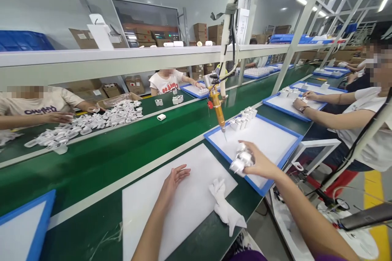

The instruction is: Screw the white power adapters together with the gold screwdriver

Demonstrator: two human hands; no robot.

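Note:
My right hand (259, 161) grips a cluster of small white plastic parts (241, 159), held over the near-left edge of a blue-rimmed tray (272, 134). In that tray, a row of similar white parts (243, 119) stands along the far side. My left hand (174, 179) hovers above or rests on a white board (196, 175), its fingers stretched out and nothing in them. A crumpled white cloth or glove (225, 206) lies across the board's right edge. An amber dispensing syringe (218, 110) hangs with its needle tip over the tray, left of the row.
A green conveyor belt (122, 155) runs beyond the board. Across it, two people sit, one by a heap of white parts (101, 120). Another person works at a tray on the right. A white shelf (171, 54) spans overhead. Another blue-rimmed tray (23, 228) lies at lower left.

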